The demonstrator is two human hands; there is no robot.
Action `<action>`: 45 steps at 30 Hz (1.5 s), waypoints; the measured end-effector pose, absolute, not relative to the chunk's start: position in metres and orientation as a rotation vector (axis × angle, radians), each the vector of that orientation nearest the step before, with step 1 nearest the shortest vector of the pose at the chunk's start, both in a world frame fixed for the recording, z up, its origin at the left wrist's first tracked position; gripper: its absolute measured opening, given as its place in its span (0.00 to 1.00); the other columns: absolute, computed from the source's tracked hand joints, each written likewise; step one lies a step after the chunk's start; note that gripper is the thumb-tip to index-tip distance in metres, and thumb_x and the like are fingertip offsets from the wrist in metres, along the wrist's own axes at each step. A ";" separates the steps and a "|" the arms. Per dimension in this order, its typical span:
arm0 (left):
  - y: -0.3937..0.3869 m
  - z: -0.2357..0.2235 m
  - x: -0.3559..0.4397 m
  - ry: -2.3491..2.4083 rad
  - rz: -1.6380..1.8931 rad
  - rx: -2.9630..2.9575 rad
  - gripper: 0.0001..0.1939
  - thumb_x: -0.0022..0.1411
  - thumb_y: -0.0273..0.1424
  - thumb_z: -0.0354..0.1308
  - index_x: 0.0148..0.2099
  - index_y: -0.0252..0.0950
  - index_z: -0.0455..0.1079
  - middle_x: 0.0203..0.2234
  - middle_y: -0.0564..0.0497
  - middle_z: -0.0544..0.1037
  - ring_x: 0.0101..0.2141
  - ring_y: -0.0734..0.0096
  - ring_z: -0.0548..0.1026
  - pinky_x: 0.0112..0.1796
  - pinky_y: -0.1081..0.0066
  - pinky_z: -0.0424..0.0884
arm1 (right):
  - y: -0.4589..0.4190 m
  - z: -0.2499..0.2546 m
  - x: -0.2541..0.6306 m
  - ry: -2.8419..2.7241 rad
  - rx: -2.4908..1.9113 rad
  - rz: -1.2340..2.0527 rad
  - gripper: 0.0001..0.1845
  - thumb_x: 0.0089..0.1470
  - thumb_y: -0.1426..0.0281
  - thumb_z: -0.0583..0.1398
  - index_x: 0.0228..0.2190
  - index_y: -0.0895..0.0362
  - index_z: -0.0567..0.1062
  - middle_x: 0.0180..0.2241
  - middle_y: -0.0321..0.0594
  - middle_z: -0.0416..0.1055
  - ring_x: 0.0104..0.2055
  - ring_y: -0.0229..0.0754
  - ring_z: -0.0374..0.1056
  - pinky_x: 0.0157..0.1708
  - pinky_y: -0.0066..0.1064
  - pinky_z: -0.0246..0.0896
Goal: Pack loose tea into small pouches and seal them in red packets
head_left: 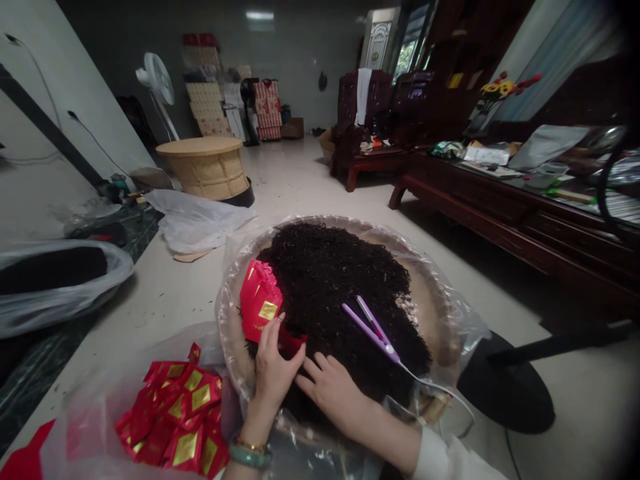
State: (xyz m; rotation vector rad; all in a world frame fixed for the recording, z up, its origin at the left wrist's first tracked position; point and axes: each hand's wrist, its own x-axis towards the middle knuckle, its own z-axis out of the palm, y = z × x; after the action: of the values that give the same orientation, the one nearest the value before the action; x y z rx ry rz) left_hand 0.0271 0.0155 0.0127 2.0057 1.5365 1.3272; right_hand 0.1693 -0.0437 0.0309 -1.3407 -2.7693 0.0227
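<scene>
A round tray (440,320) lined with clear plastic holds a big heap of dark loose tea leaves (330,280). A stack of red packets with gold squares (257,303) stands at the heap's left edge. My left hand (273,370), wearing bracelets at the wrist, pinches a red packet (291,344) at the base of that stack. My right hand (333,393) lies on the near edge of the tea, fingers curled toward the same packet. A purple clamp-like sealing tool (373,330) with a white cord rests on the heap, to the right of my hands.
A pile of filled red packets (175,417) lies in clear plastic at the lower left. A plastic-lined bag of dark tea (50,277) sits at left. A black fan base (505,387) stands right of the tray. A long wooden bench (500,207) runs along the right, a round lidded basket (207,163) behind.
</scene>
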 end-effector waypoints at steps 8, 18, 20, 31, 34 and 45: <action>0.013 0.021 0.027 1.527 1.292 2.055 0.28 0.56 0.30 0.60 0.59 0.38 0.63 0.43 0.46 0.70 0.44 0.59 0.74 0.46 0.58 0.75 | -0.040 0.045 0.174 -2.712 -1.416 0.241 0.07 0.55 0.79 0.60 0.32 0.56 0.77 0.34 0.44 0.75 0.38 0.47 0.69 0.32 0.34 0.66; 0.014 0.018 0.031 1.461 1.260 2.066 0.30 0.54 0.28 0.60 0.60 0.38 0.63 0.41 0.46 0.71 0.42 0.59 0.75 0.43 0.60 0.76 | -0.003 0.097 0.206 -1.878 -1.225 0.618 0.13 0.54 0.77 0.61 0.42 0.53 0.77 0.41 0.42 0.78 0.43 0.45 0.73 0.45 0.38 0.68; 0.013 0.018 0.032 1.475 1.254 2.065 0.30 0.54 0.28 0.60 0.60 0.38 0.63 0.41 0.46 0.71 0.42 0.58 0.75 0.43 0.60 0.75 | 0.002 0.100 0.196 -1.886 -1.200 0.605 0.15 0.54 0.77 0.61 0.43 0.53 0.77 0.43 0.43 0.78 0.44 0.45 0.73 0.46 0.38 0.68; 0.013 0.018 0.033 1.499 1.269 2.068 0.32 0.54 0.28 0.60 0.62 0.39 0.61 0.41 0.46 0.70 0.43 0.57 0.74 0.45 0.59 0.74 | -0.001 0.086 0.213 -1.798 -1.356 0.443 0.13 0.53 0.71 0.63 0.43 0.53 0.77 0.41 0.45 0.77 0.45 0.50 0.71 0.46 0.47 0.67; 0.011 0.019 0.037 1.504 1.261 2.077 0.34 0.53 0.28 0.61 0.63 0.39 0.60 0.41 0.46 0.71 0.42 0.58 0.74 0.44 0.60 0.75 | -0.006 0.084 0.206 -1.857 -1.324 0.534 0.19 0.52 0.70 0.65 0.47 0.53 0.75 0.43 0.46 0.75 0.43 0.49 0.71 0.43 0.43 0.69; 0.005 0.019 0.043 1.535 1.269 2.245 0.38 0.55 0.26 0.60 0.66 0.43 0.54 0.38 0.48 0.69 0.37 0.60 0.74 0.39 0.62 0.75 | 0.002 0.086 0.187 -1.915 -1.207 0.432 0.11 0.56 0.80 0.56 0.33 0.56 0.77 0.31 0.42 0.76 0.34 0.45 0.71 0.34 0.35 0.69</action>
State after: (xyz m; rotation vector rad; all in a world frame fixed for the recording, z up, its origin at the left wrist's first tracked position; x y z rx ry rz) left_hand 0.0425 0.0046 0.0194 2.2452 1.5355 1.2685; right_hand 0.1872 0.0019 0.0862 -1.2071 -1.9151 0.4320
